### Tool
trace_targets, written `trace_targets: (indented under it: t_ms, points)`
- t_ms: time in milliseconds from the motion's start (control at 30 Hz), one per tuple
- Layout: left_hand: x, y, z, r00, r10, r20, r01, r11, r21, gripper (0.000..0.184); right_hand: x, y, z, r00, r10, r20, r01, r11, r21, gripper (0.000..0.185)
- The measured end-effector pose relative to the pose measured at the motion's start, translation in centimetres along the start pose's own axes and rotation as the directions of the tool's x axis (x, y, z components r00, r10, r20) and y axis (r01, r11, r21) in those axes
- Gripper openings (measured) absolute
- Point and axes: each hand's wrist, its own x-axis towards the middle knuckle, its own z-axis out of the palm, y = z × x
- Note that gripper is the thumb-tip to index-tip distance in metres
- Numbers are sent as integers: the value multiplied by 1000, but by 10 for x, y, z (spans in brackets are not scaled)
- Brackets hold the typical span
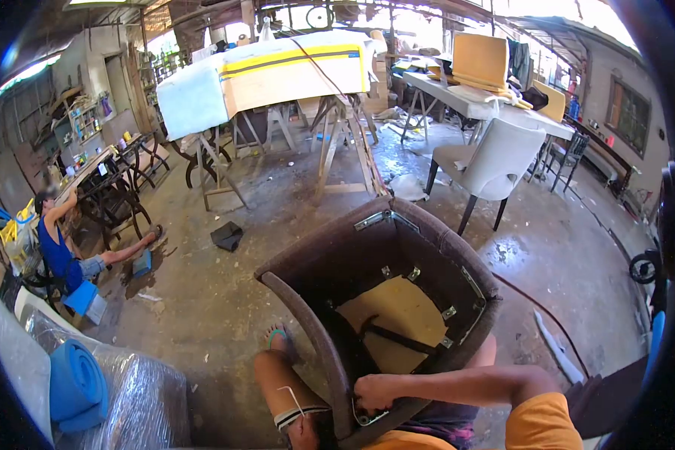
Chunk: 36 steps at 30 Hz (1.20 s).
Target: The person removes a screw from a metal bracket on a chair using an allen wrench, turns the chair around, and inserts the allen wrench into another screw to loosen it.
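Observation:
A dark brown upholstered chair shell [330, 345] rests tilted across my lap, its hollow inside facing up. Metal corner brackets [386, 219] are fixed along its inner rim. Inside, on a tan board [409, 300], lies a dark hammer [401, 335]. My right hand [376, 393] reaches into the near corner, fingers curled at a metal bracket [369, 418]; whatever they pinch is hidden. Low beside the shell's left edge, my left hand [302, 433] is partly in view, closed around a thin L-shaped hex key [292, 399] that points upward.
A padded piece on sawhorses [292, 71] stands ahead. A pale chair [487, 161] is by a worktable [487, 101] at right. At left a person in blue [60, 240] sits at a bench. Plastic-wrapped furniture [139, 397] and a blue foam roll [79, 379] are near left. A hose [540, 311] crosses the floor.

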Motion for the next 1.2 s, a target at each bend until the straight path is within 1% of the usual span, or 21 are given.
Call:
trace_targets:
  t_ms: [133, 167, 200, 233, 300, 400, 433, 500, 533, 600, 633, 700, 800, 933, 1000, 1133, 1200]
  points:
    - [2, 1, -1, 1000, -1, 6, 1, 1000, 14, 31, 11, 12, 5, 997, -70, -20, 71, 997, 43, 32]
    - [3, 1, -1, 1000, 0, 8, 0, 1000, 13, 31, 25, 19, 11, 985, -144, -97, 129, 982, -141, 31]
    - [4, 1, -1, 1000, 0, 10, 0, 1000, 15, 31, 21, 15, 10, 961, -226, -160, 165, 931, -327, 30]
    - [5, 2, -1, 1000, 1, 11, -1, 1000, 14, 31, 15, 13, 11, 960, -226, -164, 164, 932, -324, 30]
    - [5, 3, -1, 1000, 0, 12, 0, 1000, 15, 31, -6, 3, 18, 890, -230, -393, 112, 947, -302, 29]
    - [5, 3, 1, 1000, -1, 12, 1, 1000, 11, 30, -20, -6, 20, 867, -249, -433, 96, 934, -344, 28]
    - [5, 4, 1, 1000, 1, 12, -1, 1000, 10, 30, -20, -4, 20, 867, -248, -433, 96, 934, -344, 28]
    - [5, 4, 1, 1000, 3, 12, -3, 1000, 12, 30, -14, 0, 17, 892, -195, -408, 97, 964, -249, 30]
    - [5, 4, 0, 1000, 4, 12, -4, 1000, 13, 30, -10, 2, 16, 893, -198, -405, 100, 963, -249, 30]
    - [6, 4, 0, 1000, 5, 9, -5, 1000, 14, 30, -4, 4, 10, 930, -152, -334, 76, 970, -229, 31]
    - [6, 4, 0, 1000, 6, 8, -6, 1000, 14, 30, -7, 2, 11, 929, -155, -337, 77, 969, -235, 31]
    - [7, 4, 1, 1000, 8, 4, -8, 1000, 11, 29, -17, -2, 17, 887, -212, -410, 101, 955, -277, 32]
    - [6, 4, 1, 1000, 4, 4, -4, 1000, 14, 29, -17, -2, 14, 900, -244, -361, 129, 941, -314, 32]
    - [5, 4, 1, 1000, 8, 7, -8, 1000, 16, 29, -19, -6, 17, 882, -229, -411, 98, 943, -317, 31]
    - [4, 3, 1, 1000, 7, 10, -7, 1000, 18, 29, -22, -8, 19, 863, -205, -461, 57, 948, -315, 30]
    - [5, 4, 3, 1000, 14, 17, -15, 1000, 20, 28, -29, -8, 16, 843, -200, -499, 80, 965, -251, 29]
    - [5, 4, 2, 1000, 17, 15, -17, 1000, 19, 28, -28, -9, 12, 904, -168, -394, 60, 960, -273, 30]
